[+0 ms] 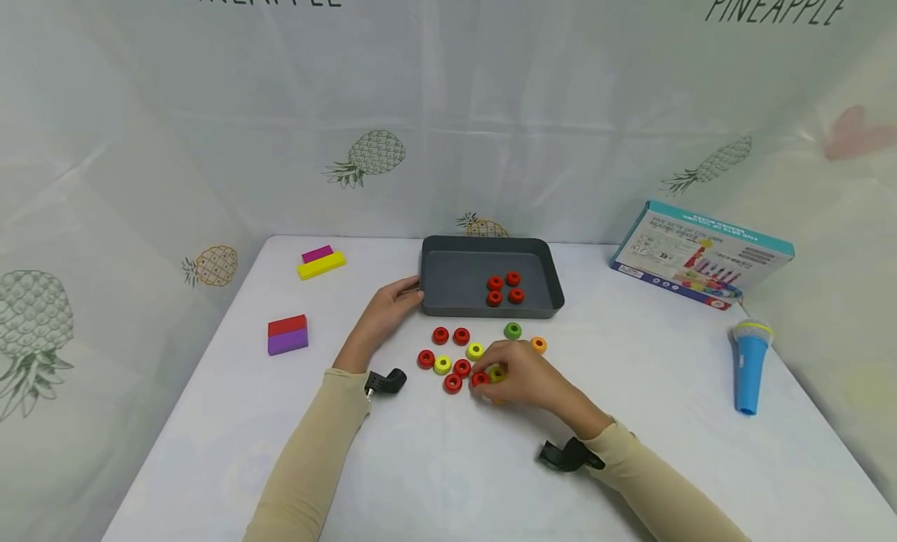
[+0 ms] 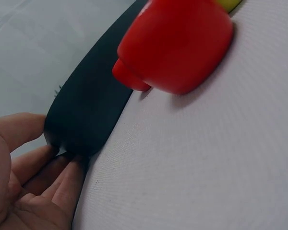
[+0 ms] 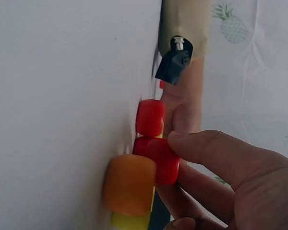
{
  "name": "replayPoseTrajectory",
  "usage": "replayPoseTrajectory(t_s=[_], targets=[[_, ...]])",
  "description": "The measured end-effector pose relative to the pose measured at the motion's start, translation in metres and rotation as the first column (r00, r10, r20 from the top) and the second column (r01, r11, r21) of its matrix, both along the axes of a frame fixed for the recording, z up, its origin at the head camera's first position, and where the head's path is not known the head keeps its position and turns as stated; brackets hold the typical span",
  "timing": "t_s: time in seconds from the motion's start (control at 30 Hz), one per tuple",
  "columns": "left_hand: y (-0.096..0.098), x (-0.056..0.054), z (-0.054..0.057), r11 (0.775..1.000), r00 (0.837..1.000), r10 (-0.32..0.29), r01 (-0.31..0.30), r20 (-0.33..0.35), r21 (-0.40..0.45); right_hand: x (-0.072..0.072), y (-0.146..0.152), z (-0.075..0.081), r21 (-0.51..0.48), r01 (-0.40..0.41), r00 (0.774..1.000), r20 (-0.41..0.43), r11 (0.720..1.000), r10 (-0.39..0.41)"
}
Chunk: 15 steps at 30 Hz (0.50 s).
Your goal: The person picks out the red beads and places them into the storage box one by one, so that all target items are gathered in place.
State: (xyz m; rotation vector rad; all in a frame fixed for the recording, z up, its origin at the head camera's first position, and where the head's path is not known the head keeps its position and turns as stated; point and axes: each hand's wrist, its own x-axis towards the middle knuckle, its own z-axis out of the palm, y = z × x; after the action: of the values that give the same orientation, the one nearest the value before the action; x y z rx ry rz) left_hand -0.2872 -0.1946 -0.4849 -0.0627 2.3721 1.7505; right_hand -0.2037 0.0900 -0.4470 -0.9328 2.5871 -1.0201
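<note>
My left hand (image 1: 384, 314) grips the dark grey tray (image 1: 448, 312) at its left side. The left wrist view shows the thumb at the rim and the fingers (image 2: 69, 184) bent at the lower corner of the tray. Just in front of the tray, my right hand (image 1: 522, 374) pinches a red ring-shaped bead (image 3: 168, 163) between thumb and fingers. Around it lie loose beads: several red ones (image 1: 452, 383), yellow ones (image 1: 442, 364), a green one (image 1: 513, 331) and an orange one (image 3: 129, 184). Inside the tray sit several red beads (image 1: 494, 283).
Purple and yellow blocks (image 1: 321, 265) lie at the back left, with a red and purple pair (image 1: 288, 339) nearer. A toy box (image 1: 701, 254) leans at the back right, and a blue toy microphone (image 1: 751, 371) lies by the right edge. A pineapple-print sheet hangs behind the table.
</note>
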Motion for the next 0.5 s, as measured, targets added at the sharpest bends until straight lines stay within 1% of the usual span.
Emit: replayPoseTrajectory(t_s=[0.2, 0.37, 0.5], targets=[[-0.001, -0.001, -0.002, 1.0, 1.0, 0.0, 0.0, -0.003, -0.009, -0.007, 0.004, 0.012, 0.025, -0.017, 0.999, -0.044, 1.0, 0.018], [-0.001, -0.002, -0.003, 1.0, 1.0, -0.002, 0.002, -0.009, -0.014, -0.018, 0.007, 0.023, 0.041, -0.037, 0.997, -0.064, 0.998, 0.04], [-0.001, -0.002, -0.004, 1.0, 1.0, -0.003, 0.003, -0.017, -0.008, -0.029, 0.01, 0.032, 0.046, -0.029, 0.997, -0.076, 0.999, 0.032]])
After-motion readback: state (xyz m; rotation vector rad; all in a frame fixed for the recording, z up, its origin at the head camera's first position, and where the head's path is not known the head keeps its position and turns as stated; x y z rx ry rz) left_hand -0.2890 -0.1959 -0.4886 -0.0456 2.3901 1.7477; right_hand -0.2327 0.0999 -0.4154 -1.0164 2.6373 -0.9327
